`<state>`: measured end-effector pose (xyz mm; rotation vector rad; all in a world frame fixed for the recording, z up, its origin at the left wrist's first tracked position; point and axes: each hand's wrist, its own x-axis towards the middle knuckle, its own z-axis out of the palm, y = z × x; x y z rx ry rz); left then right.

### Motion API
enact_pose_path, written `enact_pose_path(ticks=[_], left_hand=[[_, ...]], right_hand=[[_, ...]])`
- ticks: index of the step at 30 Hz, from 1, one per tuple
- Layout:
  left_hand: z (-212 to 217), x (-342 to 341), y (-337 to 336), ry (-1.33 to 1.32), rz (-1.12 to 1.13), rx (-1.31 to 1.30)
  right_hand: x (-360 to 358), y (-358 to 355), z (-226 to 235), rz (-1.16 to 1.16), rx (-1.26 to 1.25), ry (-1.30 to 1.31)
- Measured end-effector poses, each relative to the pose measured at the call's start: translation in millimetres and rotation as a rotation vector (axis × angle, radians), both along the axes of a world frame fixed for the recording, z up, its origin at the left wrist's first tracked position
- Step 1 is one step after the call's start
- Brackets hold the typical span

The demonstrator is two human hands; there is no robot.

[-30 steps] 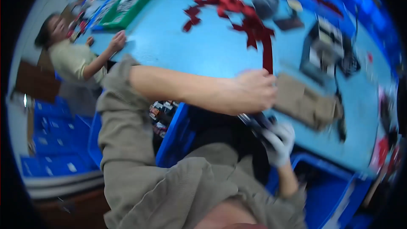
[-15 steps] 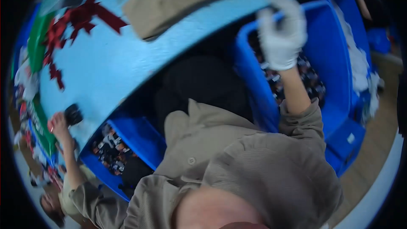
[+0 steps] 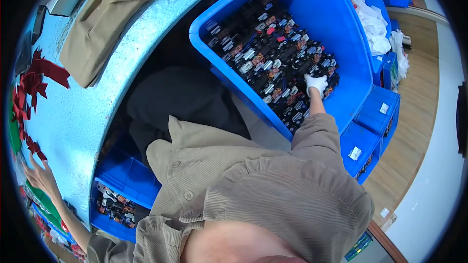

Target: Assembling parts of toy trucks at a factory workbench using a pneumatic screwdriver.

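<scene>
My right hand (image 3: 317, 84), in a white glove, reaches down into a large blue bin (image 3: 360, 75). Its fingers close on a small black part in the heap; the grip is partly hidden. The heap (image 3: 273, 63) is made of many small black parts with shiny metal and copper-coloured bits. My bare left hand (image 3: 41, 178) is over the left edge of the light-blue table (image 3: 80, 141), fingers spread, holding nothing visible. Red ribbon-like strips (image 3: 34, 87) lie just beyond it.
Folded khaki cloth (image 3: 92, 24) lies on the table. A smaller blue bin (image 3: 126, 165) with similar parts is by my left side. Lidded blue boxes (image 3: 378, 109) and white bags (image 3: 370, 29) stand right of the large bin.
The view has swung right. My right hand has gone from above the large bin down into the heap. My left hand has moved off the black object and now has its fingers spread.
</scene>
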<state>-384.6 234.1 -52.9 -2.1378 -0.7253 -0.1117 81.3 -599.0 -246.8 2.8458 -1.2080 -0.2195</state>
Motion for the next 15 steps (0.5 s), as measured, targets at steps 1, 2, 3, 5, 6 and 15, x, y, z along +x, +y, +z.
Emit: enact_pose_path(ticks=[1, 2, 3, 5, 6, 15], left_hand=[[3.9, 16.3, 15.7, -0.001, -0.049, -0.025], [-5.2, 24.0, 14.8, 0.0, -0.097, -0.049], [-15.6, 65.9, -13.4, -0.011, -0.163, -0.098], [-8.5, 107.4, -49.0, -0.02, -0.262, -0.151], [-7.5, 135.0, -76.5, -0.033, -0.319, -0.189], [16.5, 204.3, -145.0, -0.128, -0.587, -0.33]], right_hand=[[-2.3, 5.0, -1.1, 0.011, 0.01, -0.004], [-4.4, 10.3, -2.0, 0.098, -0.032, -0.003], [-7.0, 5.7, 2.3, 0.166, -0.101, -0.011], [-5.2, 1.1, 0.3, 0.262, -0.143, -0.024], [-3.5, -13.4, 0.9, 0.338, -0.183, -0.064], [64.2, -79.0, 80.9, 0.617, -0.018, -0.572]])
